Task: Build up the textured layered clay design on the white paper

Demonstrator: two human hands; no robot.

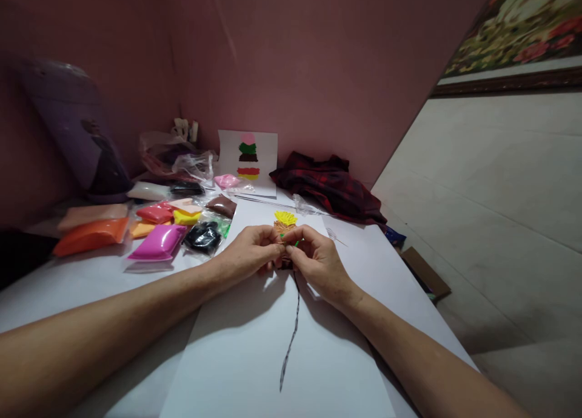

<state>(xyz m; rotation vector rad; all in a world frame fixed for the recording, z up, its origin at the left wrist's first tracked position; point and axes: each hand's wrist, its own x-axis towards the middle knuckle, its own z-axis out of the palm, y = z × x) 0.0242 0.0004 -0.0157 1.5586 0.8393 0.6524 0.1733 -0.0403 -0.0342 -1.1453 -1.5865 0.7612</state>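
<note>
Over the clay picture (285,218) on white paper (240,351), the left hand (250,249) and right hand (321,261) nearly meet; whether either grip is clamped on something or simply together, I cannot tell.

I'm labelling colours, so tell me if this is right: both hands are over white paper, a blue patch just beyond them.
The colour is wrong: the head view shows a yellow patch just beyond the left hand and right hand, which are over white paper.
</note>
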